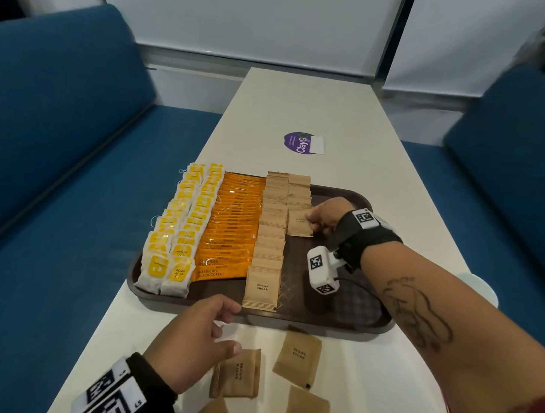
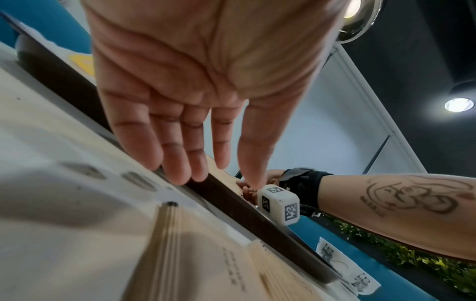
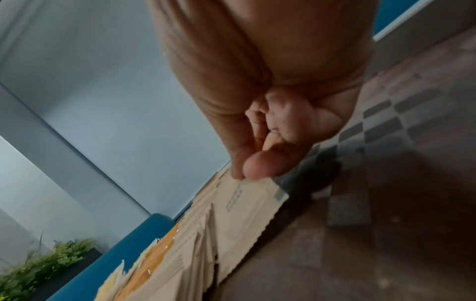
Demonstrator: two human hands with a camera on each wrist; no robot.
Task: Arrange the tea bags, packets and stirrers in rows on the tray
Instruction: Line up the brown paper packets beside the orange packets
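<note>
A dark brown tray (image 1: 322, 322) holds rows of yellow tea bags (image 1: 183, 221), orange coffee packets (image 1: 233, 223) and brown sugar packets (image 1: 270, 237). A shorter second sugar row (image 1: 299, 192) lies at the far end. At its near end my right hand (image 1: 309, 219) pinches a brown sugar packet (image 1: 299, 224) by its edge; the right wrist view shows thumb and forefinger (image 3: 247, 171) on that packet (image 3: 244, 207). My left hand (image 1: 228, 326) hovers with straight fingers (image 2: 180, 163) by the tray's front rim (image 2: 231, 199), above loose sugar packets (image 1: 237, 373), holding nothing.
Several loose brown sugar packets (image 1: 299, 357) lie on the white table (image 1: 300, 107) in front of the tray. The tray's right part (image 1: 348, 300) is bare. A purple sticker (image 1: 300, 143) sits farther back. Blue sofas (image 1: 65, 135) flank the table on both sides.
</note>
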